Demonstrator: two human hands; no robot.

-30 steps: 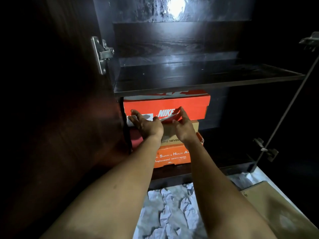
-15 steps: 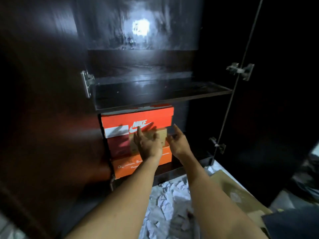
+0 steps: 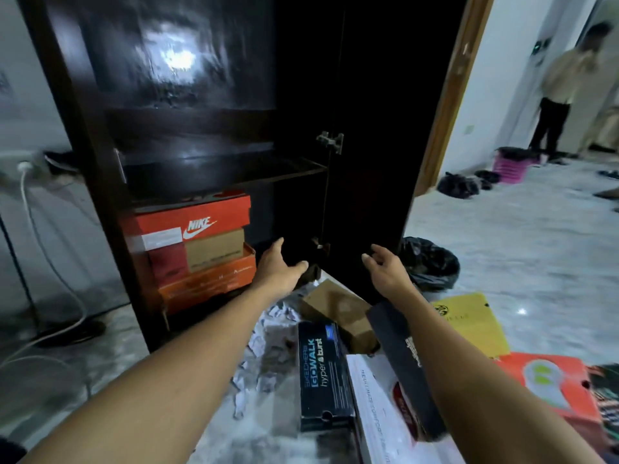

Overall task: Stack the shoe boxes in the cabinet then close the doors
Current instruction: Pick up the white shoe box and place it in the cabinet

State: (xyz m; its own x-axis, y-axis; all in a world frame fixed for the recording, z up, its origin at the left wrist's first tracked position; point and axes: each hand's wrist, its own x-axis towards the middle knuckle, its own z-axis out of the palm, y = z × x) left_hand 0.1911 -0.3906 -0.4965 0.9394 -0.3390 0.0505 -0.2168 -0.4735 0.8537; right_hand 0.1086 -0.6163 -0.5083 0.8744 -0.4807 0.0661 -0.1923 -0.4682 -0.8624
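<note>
A dark wooden cabinet (image 3: 187, 172) stands open ahead. On its bottom left sit stacked shoe boxes: an orange Nike box (image 3: 201, 214) on top, a brown box (image 3: 214, 249) and a dark red box (image 3: 167, 262) under it, and an orange box (image 3: 207, 283) at the base. The right door (image 3: 375, 162) hangs open. My left hand (image 3: 279, 267) hovers empty with relaxed fingers in front of the dark lower compartment. My right hand (image 3: 383, 267) is open and empty near the right door's lower part. On the floor lie a black Skechers box (image 3: 323, 373), a white box (image 3: 385, 416) and a brown box (image 3: 338, 311).
Crumpled white paper (image 3: 264, 356) litters the floor before the cabinet. A black lid (image 3: 405, 366), a yellow bag (image 3: 469, 321) and an orange box (image 3: 549, 386) lie right. A black plastic bag (image 3: 428, 262) sits behind the door. A person (image 3: 559, 85) stands far right. A white cable (image 3: 37, 229) hangs left.
Both hands have left the stacked boxes and drawn back to the right. My view has pulled back and swung right, bringing the floor boxes and the room into sight.
</note>
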